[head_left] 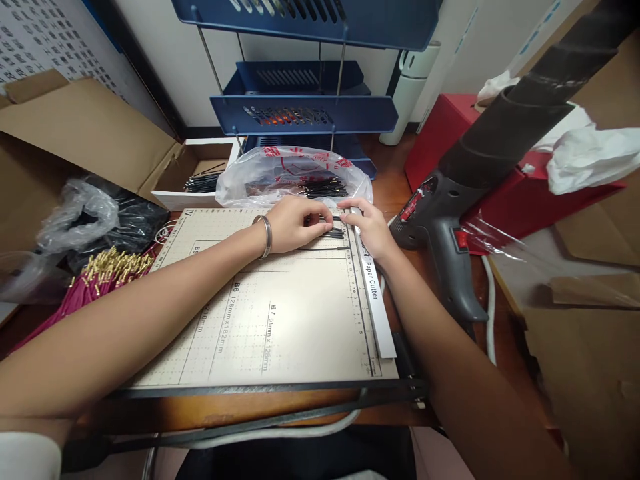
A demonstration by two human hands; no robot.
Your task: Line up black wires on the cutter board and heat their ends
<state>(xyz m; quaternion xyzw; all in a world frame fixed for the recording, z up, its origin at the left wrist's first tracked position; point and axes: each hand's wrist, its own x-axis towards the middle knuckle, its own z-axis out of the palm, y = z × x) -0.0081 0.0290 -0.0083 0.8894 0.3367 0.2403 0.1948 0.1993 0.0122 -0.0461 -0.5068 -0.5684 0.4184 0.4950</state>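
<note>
A cream paper cutter board (pixel 310 313), printed with grid lines and paper sizes, lies before me. Several thin black cords (pixel 330 249) with dark tips lie across its far right part, reaching toward the white guide strip (pixel 373 293) marked "Paper Cutter". My left hand (pixel 296 225), with a metal bangle at the wrist, is curled, its thumb and fingertips closed on the black cords. Close by, my right hand (pixel 371 228) rests over the top of the guide strip, fingers stretched toward the cord ends. The cutter's long dark arm (pixel 280 419) runs along the near edge.
Behind the board sit a clear plastic bag (pixel 295 163) of black cords and a white box (pixel 200 197) with more. Maroon tassels (pixel 105 280) lie left. A blue rack (pixel 305 113) stands behind. At right are a heat gun (pixel 445 220) and a red box (pixel 440 133).
</note>
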